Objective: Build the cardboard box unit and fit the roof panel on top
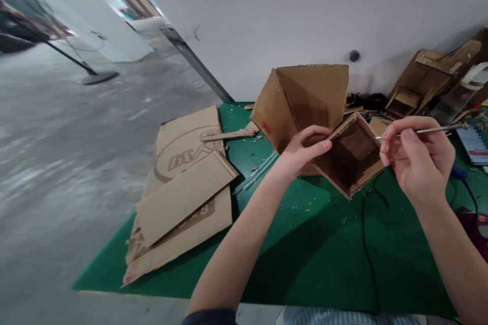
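Observation:
Just right of centre, an open cardboard box [348, 155] is tilted so that its hollow inside shows. My left hand [307, 150] grips its upper left edge, with the thumb on the rim and some fingers hidden behind it. A thin metal rod [438, 129] lies between the closed fingers of my right hand [417, 157], its tip at the box's right wall. Behind my left hand stands a larger folded cardboard piece [308, 94], partly covered by the box and the hand.
Flat cardboard sheets [183, 198] lie on the left of the green table [305, 259]. Clear thin strips [255, 175] are beside them. A black cable [366, 244] runs to the front edge. At the back right are a cardboard structure [423, 78] and a clear container [453, 99].

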`<state>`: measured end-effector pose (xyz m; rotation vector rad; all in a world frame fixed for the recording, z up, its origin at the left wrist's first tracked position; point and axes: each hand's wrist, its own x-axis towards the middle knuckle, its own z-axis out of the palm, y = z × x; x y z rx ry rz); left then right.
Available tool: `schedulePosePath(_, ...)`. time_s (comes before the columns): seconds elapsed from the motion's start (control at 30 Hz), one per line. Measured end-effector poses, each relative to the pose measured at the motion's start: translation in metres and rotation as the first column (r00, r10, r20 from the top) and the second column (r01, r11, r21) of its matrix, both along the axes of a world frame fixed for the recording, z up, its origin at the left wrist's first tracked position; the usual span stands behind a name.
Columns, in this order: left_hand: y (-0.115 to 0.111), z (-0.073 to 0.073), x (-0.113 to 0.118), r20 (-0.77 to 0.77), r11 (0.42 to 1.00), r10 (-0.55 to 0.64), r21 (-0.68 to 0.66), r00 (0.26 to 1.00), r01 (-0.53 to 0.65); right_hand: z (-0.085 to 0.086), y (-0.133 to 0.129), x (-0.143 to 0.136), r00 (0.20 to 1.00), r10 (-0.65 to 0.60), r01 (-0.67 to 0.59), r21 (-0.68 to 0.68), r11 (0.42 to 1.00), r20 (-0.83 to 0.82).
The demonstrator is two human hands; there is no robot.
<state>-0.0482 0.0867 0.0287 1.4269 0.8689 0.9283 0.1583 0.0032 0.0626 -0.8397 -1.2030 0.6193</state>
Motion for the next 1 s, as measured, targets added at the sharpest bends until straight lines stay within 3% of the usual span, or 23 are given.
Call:
schedulePosePath(0.1, 0.001, -0.004, 0.001, 0.104, 0.997, 0.049, -0.071, 0.993, -0.041, 0.008, -0.010, -0.001, 0.997, 0.000, 0.001, -0.015, 1.000, 0.076)
schedulePosePath(0.23, 0.002, -0.005, 0.004, 0.073, 0.996, 0.081, -0.050, 0.994, -0.078, 0.010, -0.012, 0.001, 0.947, -0.020, 0.044, -0.068, 0.997, 0.320)
schedulePosePath(0.3, 0.002, -0.005, 0.007, 0.036, 0.996, 0.093, -0.001, 0.995, -0.093, 0.006, -0.008, -0.001, 0.824, -0.011, 0.069, -0.081, 0.994, 0.566)
schedulePosePath(0.37, 0.002, -0.007, 0.010, 0.001, 0.992, 0.104, 0.067, 0.995, -0.104, -0.001, -0.001, -0.006, 0.629, -0.015, 0.123, -0.081, 0.989, 0.778)
schedulePosePath(0.43, 0.001, -0.009, 0.014, -0.027, 0.983, 0.122, 0.141, 0.992, -0.117, -0.010, 0.008, -0.015, 0.461, -0.026, 0.223, -0.087, 0.971, 0.887)
schedulePosePath(0.5, -0.001, -0.013, 0.017, -0.053, 0.967, 0.141, 0.222, 0.989, -0.126, -0.020, 0.017, -0.023, 0.393, -0.010, 0.324, -0.128, 0.937, 0.920)
schedulePosePath(0.63, -0.007, -0.016, 0.021, -0.086, 0.930, 0.153, 0.349, 0.984, -0.114, -0.034, 0.032, -0.032, 0.466, 0.013, 0.406, -0.227, 0.885, 0.885)
schedulePosePath(0.8, -0.007, -0.019, 0.024, -0.091, 0.931, 0.150, 0.349, 0.985, -0.109, -0.042, 0.039, -0.028, 0.576, -0.041, 0.332, -0.188, 0.924, 0.816)
schedulePosePath(1.0, -0.003, -0.029, 0.026, -0.025, 0.937, 0.161, 0.317, 0.987, -0.145, -0.043, 0.038, -0.027, 0.587, -0.062, 0.320, -0.160, 0.934, 0.807)
